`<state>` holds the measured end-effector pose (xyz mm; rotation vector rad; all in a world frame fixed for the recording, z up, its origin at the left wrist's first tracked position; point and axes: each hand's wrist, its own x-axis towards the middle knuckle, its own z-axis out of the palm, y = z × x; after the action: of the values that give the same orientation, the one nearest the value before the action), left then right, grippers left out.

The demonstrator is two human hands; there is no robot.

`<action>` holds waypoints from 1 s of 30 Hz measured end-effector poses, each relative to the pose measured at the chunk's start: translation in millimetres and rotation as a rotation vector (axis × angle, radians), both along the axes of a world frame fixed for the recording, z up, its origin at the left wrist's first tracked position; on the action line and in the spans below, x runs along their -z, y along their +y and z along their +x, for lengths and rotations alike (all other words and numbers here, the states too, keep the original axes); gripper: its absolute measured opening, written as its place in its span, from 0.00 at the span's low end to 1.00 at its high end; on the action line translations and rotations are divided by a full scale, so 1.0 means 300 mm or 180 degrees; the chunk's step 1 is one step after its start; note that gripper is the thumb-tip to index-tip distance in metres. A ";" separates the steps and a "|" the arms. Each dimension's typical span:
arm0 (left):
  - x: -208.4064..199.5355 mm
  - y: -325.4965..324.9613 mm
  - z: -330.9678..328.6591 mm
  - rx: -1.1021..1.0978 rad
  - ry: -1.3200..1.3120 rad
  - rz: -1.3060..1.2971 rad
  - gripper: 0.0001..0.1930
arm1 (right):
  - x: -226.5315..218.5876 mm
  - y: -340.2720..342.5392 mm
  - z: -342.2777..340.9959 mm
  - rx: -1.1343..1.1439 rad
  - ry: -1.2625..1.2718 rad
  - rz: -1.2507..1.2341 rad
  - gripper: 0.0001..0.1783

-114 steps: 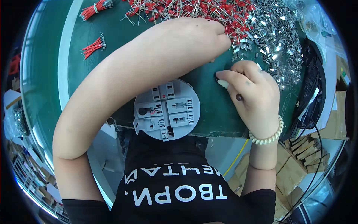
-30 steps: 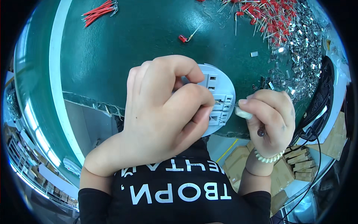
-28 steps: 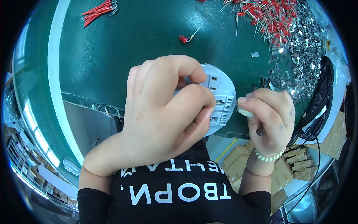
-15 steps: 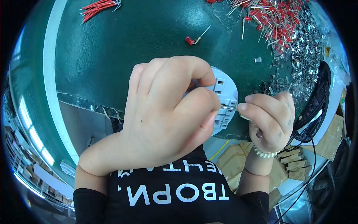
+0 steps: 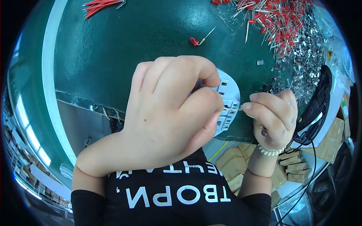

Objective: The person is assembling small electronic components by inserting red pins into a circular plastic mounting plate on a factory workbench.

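Observation:
My left hand [image 5: 173, 109] is closed over a round, pale grey plastic housing [image 5: 229, 88] with rectangular slots, covering its left part. A thin metal wire [image 5: 230, 109] runs across the slots from my left thumb and index finger toward my right hand. My right hand [image 5: 275, 118] pinches the wire's other end between thumb and forefinger at the housing's right edge. In its curled palm shows the dark, rounded end of a slim object [image 5: 264, 132]; the rest is hidden by the fingers. Beyond the housing, a red LED-like part with a lead [image 5: 194, 41] lies on the green mat.
A heap of red parts with long leads [image 5: 279, 22] lies far right, beside a pile of small metal clips [image 5: 311, 41]. One loose clip [image 5: 260, 62] sits apart. Red wires [image 5: 102, 6] lie far left. Cardboard boxes [image 5: 232, 162] stand below the table edge [image 5: 90, 105].
Both hands keep the same grip on the housing and wire. The view has shifted very slightly; nothing else has visibly changed.

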<state>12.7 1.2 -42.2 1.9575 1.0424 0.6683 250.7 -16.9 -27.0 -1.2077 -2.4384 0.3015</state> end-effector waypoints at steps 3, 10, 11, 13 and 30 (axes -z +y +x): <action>-0.003 0.001 0.002 -0.0007 -0.0003 -0.0017 0.12 | 0.002 0.003 0.004 -0.0084 0.0047 -0.0011 0.09; 0.002 0.004 0.005 -0.0043 -0.0043 0.0048 0.13 | -0.005 0.009 -0.001 -0.0135 0.0012 0.0032 0.10; 0.003 0.004 0.005 -0.0046 -0.0043 0.0047 0.13 | -0.006 0.010 -0.002 -0.0155 0.0007 0.0048 0.11; 0.003 0.003 0.005 -0.0038 -0.0033 0.0059 0.13 | -0.013 0.011 -0.008 -0.0144 -0.0065 0.0027 0.12; -0.001 0.008 -0.004 0.0029 0.0070 0.0082 0.13 | -0.174 -0.086 -0.170 0.0449 -0.1705 -0.0753 0.20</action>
<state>11.5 3.6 -42.0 1.9948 1.0424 0.6595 199.6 -42.8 25.0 -1.7413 -2.7974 0.2542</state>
